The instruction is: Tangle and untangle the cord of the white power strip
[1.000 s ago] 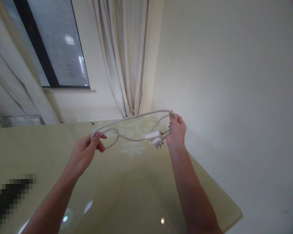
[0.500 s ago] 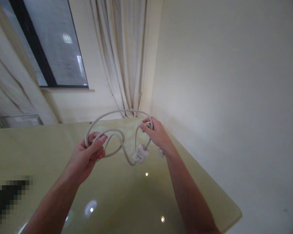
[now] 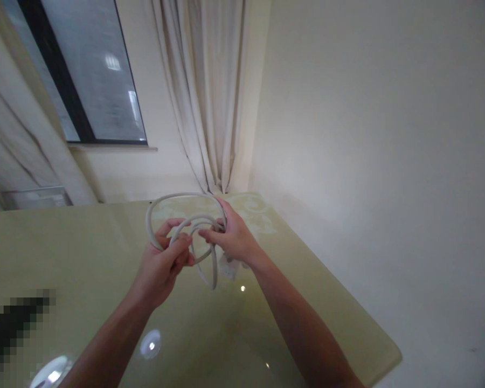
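Between my two hands hangs a looped, pale grey power cord (image 3: 181, 194), held above the table. My left hand (image 3: 164, 264) is closed on the loops at their left side, thumb on top. My right hand (image 3: 234, 231) grips the cord on the right, its thumb and fingers pinching the bundled strands. A white socket block (image 3: 228, 267) on the cord dangles below my right hand, blurred and partly covered by the wrist. One loop arches up behind both hands, and smaller loops cross between them.
The glossy yellow-green table (image 3: 299, 302) spreads under my hands, with its right edge along a plain wall (image 3: 367, 161). Curtains (image 3: 210, 97) and a dark-framed window (image 3: 92, 70) stand behind. A pixelated dark shape (image 3: 12, 328) covers the lower left.
My right hand has moved left, close to my left hand, gathering the cord into a tighter bundle. My left hand has shifted slightly right. The socket block has swung partly behind my right wrist.
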`<action>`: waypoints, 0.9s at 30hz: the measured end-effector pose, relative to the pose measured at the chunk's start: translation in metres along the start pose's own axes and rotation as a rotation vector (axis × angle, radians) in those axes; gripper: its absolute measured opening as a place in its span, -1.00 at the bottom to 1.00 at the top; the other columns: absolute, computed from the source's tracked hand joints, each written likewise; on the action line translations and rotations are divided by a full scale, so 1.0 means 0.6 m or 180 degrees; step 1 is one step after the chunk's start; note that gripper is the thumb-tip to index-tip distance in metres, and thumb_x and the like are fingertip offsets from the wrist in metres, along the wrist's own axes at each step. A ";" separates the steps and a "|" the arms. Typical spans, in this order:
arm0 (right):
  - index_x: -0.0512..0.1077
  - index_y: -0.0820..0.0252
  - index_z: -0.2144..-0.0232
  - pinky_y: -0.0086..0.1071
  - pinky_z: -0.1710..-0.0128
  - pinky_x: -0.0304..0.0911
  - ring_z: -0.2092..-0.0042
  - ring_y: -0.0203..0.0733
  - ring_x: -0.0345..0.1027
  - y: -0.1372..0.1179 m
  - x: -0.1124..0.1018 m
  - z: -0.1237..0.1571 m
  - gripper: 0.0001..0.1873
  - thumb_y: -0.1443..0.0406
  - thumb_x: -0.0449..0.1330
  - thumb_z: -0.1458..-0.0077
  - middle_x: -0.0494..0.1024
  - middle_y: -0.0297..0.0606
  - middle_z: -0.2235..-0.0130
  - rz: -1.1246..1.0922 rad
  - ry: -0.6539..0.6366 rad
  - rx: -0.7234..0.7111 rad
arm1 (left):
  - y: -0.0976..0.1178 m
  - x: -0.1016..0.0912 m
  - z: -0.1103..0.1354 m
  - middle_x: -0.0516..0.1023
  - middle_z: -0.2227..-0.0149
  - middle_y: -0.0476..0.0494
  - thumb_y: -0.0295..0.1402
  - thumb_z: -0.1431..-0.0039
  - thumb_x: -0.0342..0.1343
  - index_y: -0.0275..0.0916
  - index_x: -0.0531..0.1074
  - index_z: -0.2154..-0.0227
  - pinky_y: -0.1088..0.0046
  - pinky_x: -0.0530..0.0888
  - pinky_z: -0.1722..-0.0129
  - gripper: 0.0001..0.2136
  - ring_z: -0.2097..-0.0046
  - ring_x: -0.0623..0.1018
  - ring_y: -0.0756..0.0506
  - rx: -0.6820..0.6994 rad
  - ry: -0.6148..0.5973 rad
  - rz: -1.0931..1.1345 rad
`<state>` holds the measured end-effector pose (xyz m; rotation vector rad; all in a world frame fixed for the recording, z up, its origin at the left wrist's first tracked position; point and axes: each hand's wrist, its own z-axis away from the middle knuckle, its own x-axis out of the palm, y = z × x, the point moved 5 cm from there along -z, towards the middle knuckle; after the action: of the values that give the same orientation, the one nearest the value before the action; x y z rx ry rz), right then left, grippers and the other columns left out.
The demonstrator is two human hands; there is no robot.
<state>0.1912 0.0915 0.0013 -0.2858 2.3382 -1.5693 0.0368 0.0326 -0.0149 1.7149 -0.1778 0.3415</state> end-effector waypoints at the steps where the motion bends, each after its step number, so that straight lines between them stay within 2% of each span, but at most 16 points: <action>1: 0.12 0.12 -0.40 -0.47 0.42 0.29 0.44 -0.32 0.38 0.000 -0.004 -0.002 -0.10 0.22 0.37 -0.09 0.47 -0.52 0.46 0.0016 0.0126 -0.0032 | -0.002 -0.005 -0.005 0.26 0.68 0.30 -0.26 -0.04 0.38 -0.13 0.38 0.08 0.53 0.44 0.48 -0.60 0.67 0.21 0.11 0.0075 0.0090 -0.0171; 4: 0.28 0.14 -0.29 -0.50 0.50 0.19 0.53 -0.37 0.23 -0.009 -0.022 -0.007 -0.30 0.21 0.32 -0.13 0.33 -0.59 0.56 -0.0108 0.0532 -0.0163 | -0.005 -0.035 -0.026 0.52 0.38 0.10 -0.22 0.03 0.41 -0.15 0.32 0.00 0.44 0.52 0.36 -0.45 0.44 0.56 -0.02 0.0417 0.0601 -0.0779; 7: 0.53 0.17 0.02 -0.50 0.54 0.13 0.56 -0.40 0.12 -0.023 -0.039 -0.008 -0.55 0.16 0.39 -0.04 0.27 -0.57 0.58 -0.0225 0.0715 -0.0191 | -0.005 -0.071 -0.046 0.54 0.19 -0.06 -0.21 0.00 0.35 -0.17 0.28 -0.15 0.40 0.52 0.36 -0.35 0.29 0.63 -0.12 0.0830 0.0993 -0.1448; 9: 0.58 0.18 0.15 -0.49 0.55 0.14 0.55 -0.39 0.11 -0.030 -0.053 -0.006 -0.64 0.15 0.42 0.00 0.29 -0.54 0.58 -0.0137 0.0810 -0.0226 | -0.005 -0.088 -0.057 0.57 0.17 -0.14 -0.17 -0.09 0.26 -0.17 0.39 -0.11 0.34 0.53 0.31 -0.48 0.19 0.63 -0.19 0.0993 0.0930 -0.1998; 11: 0.61 0.18 0.18 -0.47 0.49 0.22 0.51 -0.36 0.23 -0.041 -0.070 -0.002 -0.67 0.16 0.42 0.00 0.43 -0.46 0.52 0.0142 0.0952 -0.0416 | -0.003 -0.100 -0.062 0.61 0.13 -0.20 -0.10 -0.16 0.21 -0.15 0.52 0.04 0.26 0.56 0.17 -0.63 0.03 0.60 -0.26 0.1048 0.0866 -0.2261; 13: 0.62 0.17 0.19 -0.42 0.38 0.31 0.42 -0.29 0.38 -0.054 -0.089 0.004 -0.71 0.17 0.42 -0.03 0.58 -0.35 0.40 0.0586 0.1156 -0.0710 | 0.000 -0.113 -0.062 0.61 0.03 -0.19 -0.03 -0.17 0.23 -0.13 0.55 0.14 0.19 0.55 0.02 -0.67 -0.12 0.54 -0.29 0.0935 0.0995 -0.1810; 16: 0.62 0.16 0.21 -0.38 0.27 0.33 0.33 -0.22 0.48 -0.063 -0.116 0.009 -0.77 0.18 0.39 -0.09 0.66 -0.29 0.32 0.1317 0.1339 -0.0924 | -0.002 -0.111 -0.063 0.59 -0.08 -0.15 0.02 -0.11 0.32 -0.12 0.50 0.18 0.08 0.53 -0.09 -0.63 -0.19 0.51 -0.29 0.0466 0.0955 -0.0395; 18: 0.62 0.15 0.21 -0.39 0.28 0.30 0.33 -0.22 0.48 -0.057 -0.123 0.005 -0.78 0.19 0.39 -0.11 0.66 -0.29 0.32 0.1641 0.1139 -0.0776 | -0.002 -0.093 -0.064 0.60 -0.10 -0.19 0.07 -0.14 0.29 -0.15 0.51 0.16 0.05 0.49 -0.16 -0.60 -0.20 0.53 -0.28 0.0229 0.0638 0.0221; 20: 0.62 0.17 0.23 -0.40 0.29 0.28 0.33 -0.23 0.48 -0.044 -0.119 -0.002 -0.78 0.19 0.41 -0.09 0.65 -0.30 0.34 0.1729 0.0730 -0.0535 | 0.000 -0.073 -0.061 0.61 -0.11 -0.25 0.17 -0.20 0.18 -0.19 0.55 0.13 0.10 0.47 -0.20 -0.51 -0.19 0.55 -0.27 0.0110 0.0334 0.0404; 22: 0.62 0.18 0.26 -0.41 0.31 0.25 0.34 -0.25 0.44 -0.031 -0.107 -0.007 -0.75 0.17 0.45 -0.04 0.61 -0.34 0.38 0.1622 0.0357 -0.0351 | -0.005 -0.055 -0.053 0.62 -0.10 -0.30 0.26 -0.20 0.09 -0.21 0.57 0.08 0.14 0.50 -0.15 -0.40 -0.16 0.57 -0.28 -0.0055 0.0066 0.0399; 24: 0.63 0.18 0.24 -0.43 0.31 0.25 0.33 -0.26 0.42 -0.020 -0.090 -0.010 -0.69 0.18 0.50 0.04 0.58 -0.37 0.39 0.1396 -0.0015 -0.0242 | -0.017 -0.035 -0.039 0.65 -0.03 -0.31 0.27 -0.18 0.11 -0.20 0.56 0.01 0.16 0.56 -0.03 -0.37 -0.06 0.62 -0.28 -0.0325 -0.0297 0.0204; 26: 0.62 0.15 0.15 -0.42 0.28 0.28 0.28 -0.25 0.44 -0.009 -0.074 -0.009 -0.57 0.20 0.54 0.12 0.60 -0.37 0.32 0.1053 -0.0477 -0.0132 | -0.027 -0.020 -0.024 0.67 0.16 -0.23 0.18 -0.15 0.22 -0.20 0.54 -0.05 0.29 0.59 0.22 -0.40 0.20 0.64 -0.18 -0.0489 -0.0663 -0.0324; 27: 0.62 0.14 0.10 -0.42 0.26 0.31 0.25 -0.24 0.45 -0.003 -0.069 -0.008 -0.48 0.22 0.56 0.16 0.60 -0.35 0.26 0.0875 -0.0696 -0.0062 | -0.032 -0.014 -0.018 0.65 0.27 -0.16 0.13 -0.13 0.27 -0.20 0.53 -0.07 0.37 0.54 0.37 -0.41 0.35 0.59 -0.11 -0.0514 -0.0831 -0.0690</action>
<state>0.2280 0.1084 0.0108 -0.1257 2.1225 -1.3156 0.0334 0.0461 -0.0339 1.5960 -0.2018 -0.0571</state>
